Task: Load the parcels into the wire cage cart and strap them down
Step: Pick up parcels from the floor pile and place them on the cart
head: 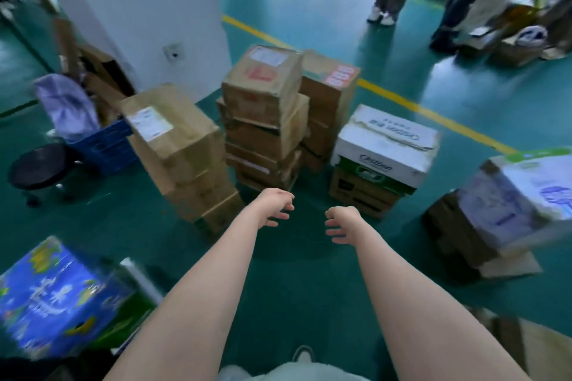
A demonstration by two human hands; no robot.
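Both arms outstretched, left hand [276,205] and right hand [342,223] empty, fingers loosely spread, above green floor [297,281] near stacked parcels [263,120].

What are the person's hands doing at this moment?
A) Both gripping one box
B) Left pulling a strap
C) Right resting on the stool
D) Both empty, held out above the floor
D: the left hand and right hand are open and empty, short of the stacked boxes.
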